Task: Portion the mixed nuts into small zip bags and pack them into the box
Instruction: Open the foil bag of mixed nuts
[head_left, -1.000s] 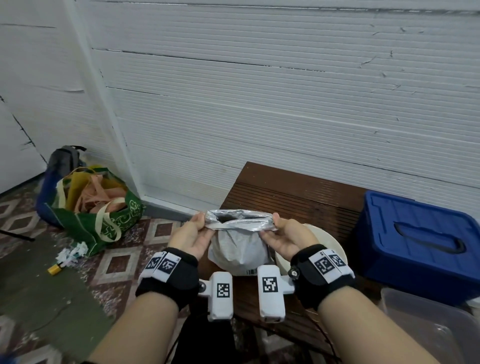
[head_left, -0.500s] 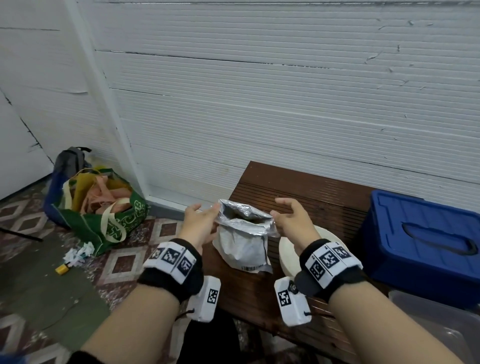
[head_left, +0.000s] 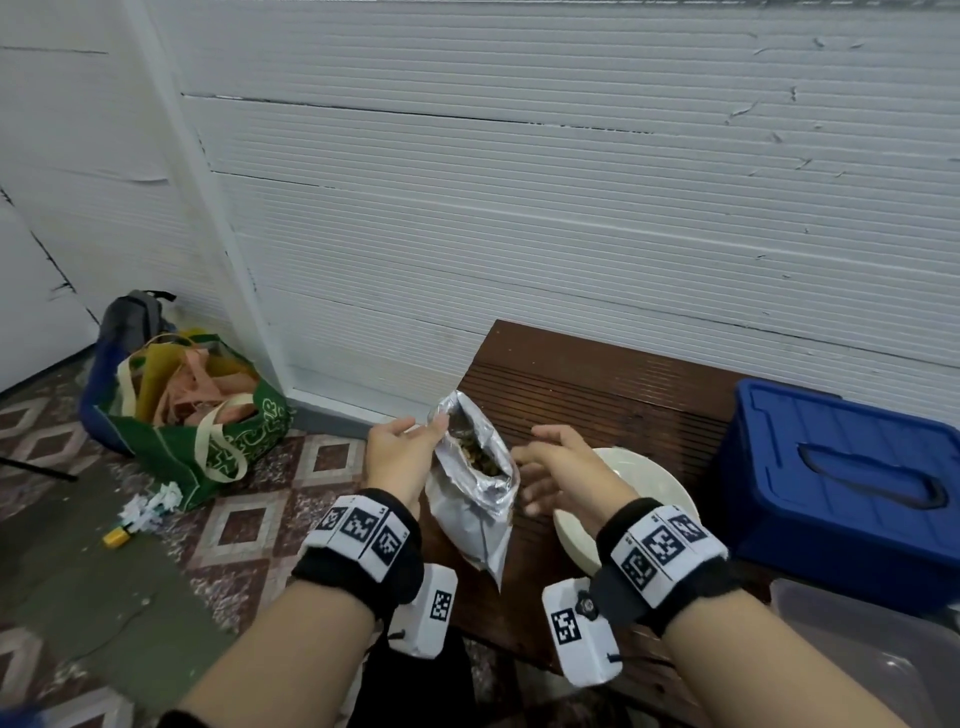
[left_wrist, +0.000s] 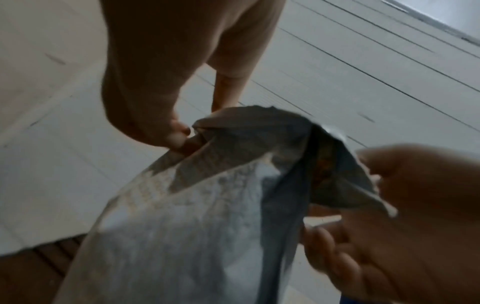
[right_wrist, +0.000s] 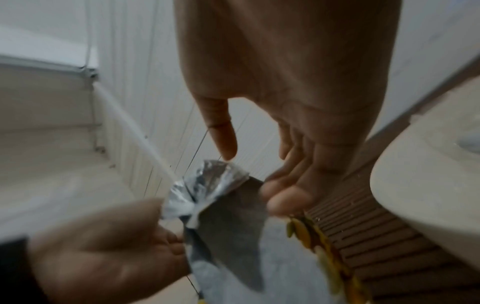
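A silver foil pouch (head_left: 470, 512) of mixed nuts (head_left: 480, 457) is at the table's left end, mouth open and tilted toward the right. My left hand (head_left: 431, 423) pinches the left edge of the mouth between thumb and fingers (left_wrist: 179, 137). The right hand (head_left: 530, 460) hovers just right of the mouth with its fingers (right_wrist: 285, 197) loosely spread and the thumb apart, holding nothing. In the right wrist view the pouch (right_wrist: 228, 216) lies between both hands. A blue lidded box (head_left: 841, 483) stands at the right.
A white bowl (head_left: 660, 478) sits on the brown slatted table (head_left: 587, 379) under my right wrist. A clear plastic container (head_left: 872, 660) is at the bottom right. On the floor to the left lie a green bag (head_left: 197, 431) and paper scraps (head_left: 150, 506).
My right hand has let go of the pouch's right edge and opened. The left hand keeps its edge, and the pouch mouth has swung open and tilted toward the right.
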